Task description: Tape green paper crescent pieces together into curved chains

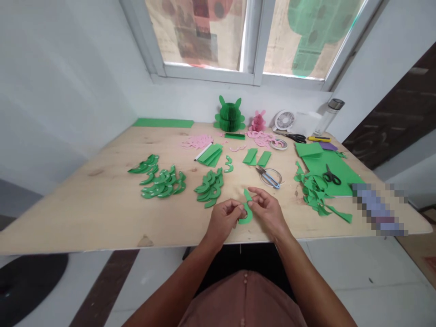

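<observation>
Curved green paper cutout [249,215] is near the pale wooden tabletop [109,213]'s front edge, left hand [225,217] pinching one side, right hand [270,210], fingers loosely curled, gripping the other, presumably for steadiness.

A round white fan [284,120] stands near a clear bottle [326,120] with a silvery cap [336,104], below a white-framed window [261,45].

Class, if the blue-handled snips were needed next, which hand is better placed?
Probably the right hand: the snips lie just beyond it, farther from the left hand. Both hands hold the green cutout, though.
</observation>
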The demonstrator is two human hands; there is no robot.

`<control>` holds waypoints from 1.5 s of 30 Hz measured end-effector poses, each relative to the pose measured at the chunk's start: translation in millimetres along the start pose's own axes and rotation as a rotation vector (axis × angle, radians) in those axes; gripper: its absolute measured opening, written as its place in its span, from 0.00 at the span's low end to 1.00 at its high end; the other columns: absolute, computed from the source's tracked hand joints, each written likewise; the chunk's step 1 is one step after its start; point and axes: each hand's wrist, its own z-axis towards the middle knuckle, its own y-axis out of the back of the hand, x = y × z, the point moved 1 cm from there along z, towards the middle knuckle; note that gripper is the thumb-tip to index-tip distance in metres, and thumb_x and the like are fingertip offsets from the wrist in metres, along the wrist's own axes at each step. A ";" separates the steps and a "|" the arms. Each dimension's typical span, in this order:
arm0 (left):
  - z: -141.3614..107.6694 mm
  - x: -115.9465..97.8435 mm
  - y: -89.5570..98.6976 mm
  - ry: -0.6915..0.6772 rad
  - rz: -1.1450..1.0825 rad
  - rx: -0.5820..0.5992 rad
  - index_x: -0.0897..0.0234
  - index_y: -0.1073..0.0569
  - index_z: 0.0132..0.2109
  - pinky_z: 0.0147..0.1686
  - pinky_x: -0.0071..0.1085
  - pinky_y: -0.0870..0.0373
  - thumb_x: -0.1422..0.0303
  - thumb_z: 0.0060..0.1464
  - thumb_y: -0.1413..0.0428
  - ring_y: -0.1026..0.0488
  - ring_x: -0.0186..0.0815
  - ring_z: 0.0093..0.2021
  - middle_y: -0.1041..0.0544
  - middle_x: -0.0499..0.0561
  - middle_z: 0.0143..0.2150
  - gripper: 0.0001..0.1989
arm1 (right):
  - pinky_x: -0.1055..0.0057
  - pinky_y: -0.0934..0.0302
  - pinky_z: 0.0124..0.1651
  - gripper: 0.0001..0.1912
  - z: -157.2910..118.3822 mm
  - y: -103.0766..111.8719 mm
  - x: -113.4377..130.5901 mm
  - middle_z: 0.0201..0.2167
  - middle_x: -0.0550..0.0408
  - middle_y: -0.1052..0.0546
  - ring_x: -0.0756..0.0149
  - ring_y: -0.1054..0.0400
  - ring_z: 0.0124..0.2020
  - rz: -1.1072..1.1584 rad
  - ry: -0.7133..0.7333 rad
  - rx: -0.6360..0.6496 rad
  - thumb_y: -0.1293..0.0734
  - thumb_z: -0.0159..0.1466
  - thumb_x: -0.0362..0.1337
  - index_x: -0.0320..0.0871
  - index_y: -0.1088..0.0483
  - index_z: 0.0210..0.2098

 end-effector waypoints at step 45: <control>-1.2 -1.6 5.7 0.053 -0.069 0.015 0.66 0.29 0.26 0.16 0.22 0.43 0.65 0.44 0.43 0.37 0.27 0.19 0.27 0.48 0.22 0.08 | 0.74 0.45 0.29 0.20 6.0 -1.7 1.2 0.24 0.61 0.30 0.74 0.39 0.23 -0.040 -0.033 -0.014 0.30 0.51 0.39 0.43 0.29 0.44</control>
